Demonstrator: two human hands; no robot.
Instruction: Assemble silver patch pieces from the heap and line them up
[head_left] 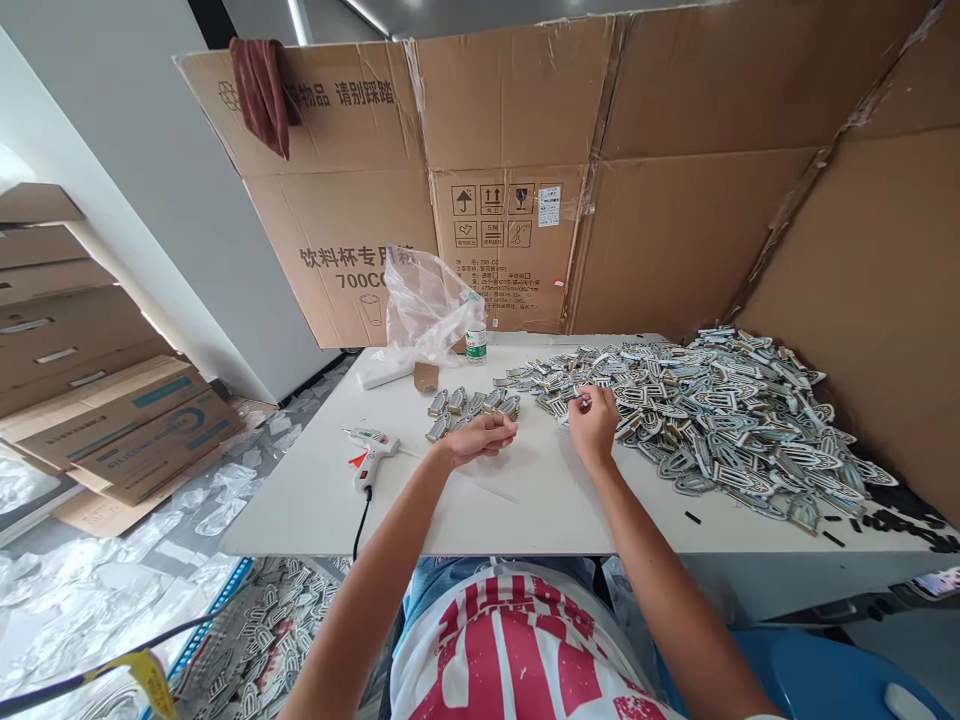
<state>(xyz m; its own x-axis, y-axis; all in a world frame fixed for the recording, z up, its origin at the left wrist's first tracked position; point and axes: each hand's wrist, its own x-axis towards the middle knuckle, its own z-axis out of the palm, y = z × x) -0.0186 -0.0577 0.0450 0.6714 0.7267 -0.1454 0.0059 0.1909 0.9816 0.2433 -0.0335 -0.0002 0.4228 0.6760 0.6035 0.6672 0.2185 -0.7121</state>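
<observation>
My left hand [486, 438] is above the white table with thumb and fingers pressed together; what they hold, if anything, is too small to tell. Just beyond it lies a small group of silver metal pieces [454, 403], set out close together. At the left edge of a large heap of similar oval metal pieces [720, 410], my right hand [594, 418] is closed in a pinch on one small metal piece [581, 399], mostly hidden by the fingers. A white glue gun [372, 458] with a red trigger rests on the table left of my left hand.
The white table [540, 520] has tall cardboard walls [510, 120] behind and right. A plastic bag [424, 310] and a bottle [476, 342] stand at the back. Small black strips [900, 525] lie at the right. A blue crate [217, 610] of metal pieces is below left.
</observation>
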